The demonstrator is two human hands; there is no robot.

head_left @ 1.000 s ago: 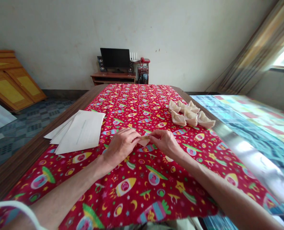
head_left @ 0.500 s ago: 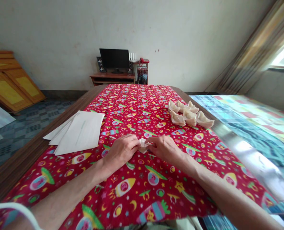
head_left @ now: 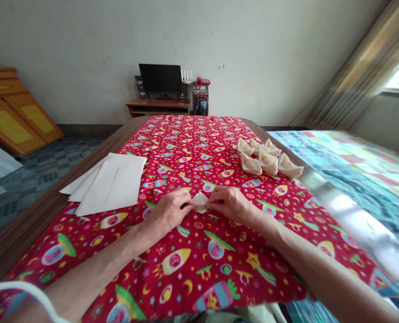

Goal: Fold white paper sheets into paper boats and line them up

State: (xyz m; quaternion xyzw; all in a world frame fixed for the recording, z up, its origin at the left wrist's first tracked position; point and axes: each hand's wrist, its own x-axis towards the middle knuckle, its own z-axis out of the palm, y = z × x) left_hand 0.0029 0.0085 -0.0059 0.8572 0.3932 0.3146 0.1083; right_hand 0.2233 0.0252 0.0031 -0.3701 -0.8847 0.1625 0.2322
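A small piece of folded white paper [head_left: 200, 201] lies between my two hands at the middle of the red patterned tablecloth [head_left: 206, 269]. My left hand [head_left: 174, 207] pinches its left end between thumb and fingers. On the other side, my right hand [head_left: 231, 204] grips the right end the same way. A pointed upper edge of the paper shows between the fingertips, with a folded band below it. Fingers hide both ends of it.
Several folded paper boats [head_left: 268, 161] stand grouped at the right of the cloth. Fanned sheets of white paper [head_left: 115, 184] lie to the left. A monitor [head_left: 160, 80] stands beyond the table's far end. A white cable [head_left: 24, 285] curves at lower left.
The paper between my hands has turned or opened slightly, so its pointed upper edge and lower band now show more plainly. Both hands keep their pinch. The view has tilted a little.
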